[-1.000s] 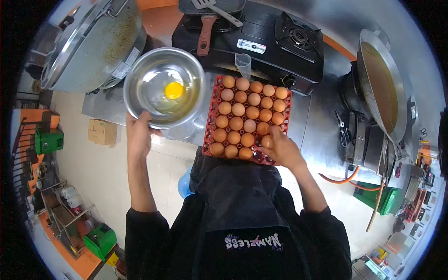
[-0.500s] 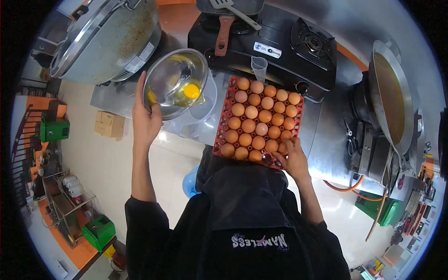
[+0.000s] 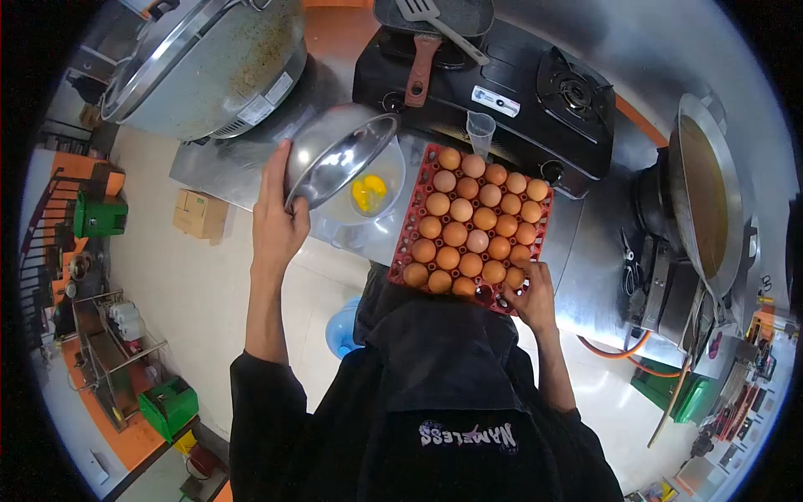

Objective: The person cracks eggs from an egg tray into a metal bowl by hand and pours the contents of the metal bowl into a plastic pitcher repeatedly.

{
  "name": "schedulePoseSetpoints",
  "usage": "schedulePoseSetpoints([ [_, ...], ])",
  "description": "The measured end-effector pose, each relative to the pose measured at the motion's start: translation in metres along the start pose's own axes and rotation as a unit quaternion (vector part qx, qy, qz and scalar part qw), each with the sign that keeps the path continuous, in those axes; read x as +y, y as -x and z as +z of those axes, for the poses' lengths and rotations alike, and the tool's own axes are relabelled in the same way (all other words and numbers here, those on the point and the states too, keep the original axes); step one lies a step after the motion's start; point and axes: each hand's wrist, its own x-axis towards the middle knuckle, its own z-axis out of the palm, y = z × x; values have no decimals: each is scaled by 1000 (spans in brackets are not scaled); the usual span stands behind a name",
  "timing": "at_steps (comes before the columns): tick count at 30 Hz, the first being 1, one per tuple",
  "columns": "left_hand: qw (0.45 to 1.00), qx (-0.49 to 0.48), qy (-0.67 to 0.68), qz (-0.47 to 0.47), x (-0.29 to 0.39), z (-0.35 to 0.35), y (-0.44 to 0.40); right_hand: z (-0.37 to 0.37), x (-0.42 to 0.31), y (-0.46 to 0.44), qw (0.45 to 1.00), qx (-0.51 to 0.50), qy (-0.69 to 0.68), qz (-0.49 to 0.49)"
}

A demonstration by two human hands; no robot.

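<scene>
The steel bowl, shiny inside, tilts rightward over the pale tub, grasped at its rim by the left grip. Bright yellow yolk lies in the tub. The right grip touches an egg at the red tray's near right corner; whether it clasps it, I cannot tell. Brown eggs fill most of the tray on the table. The bowl hides the tub's left side; a clear cup stands between tray and stove.

Left grip is forward, right grip curled.
</scene>
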Motion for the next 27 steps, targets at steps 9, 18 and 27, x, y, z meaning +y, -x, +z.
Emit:
schedulePoseSetpoints([
  [9, 881, 141, 375, -253, 12, 26, 15, -14, 20, -2, 905, 21, -385, 182],
  [18, 708, 23, 603, -367, 112, -17, 22, -28, 2, -12, 599, 24, -755, 265],
  [27, 755, -23, 490, -436, 200, -86, 56, -32, 5, -18, 614, 6, -760, 213],
])
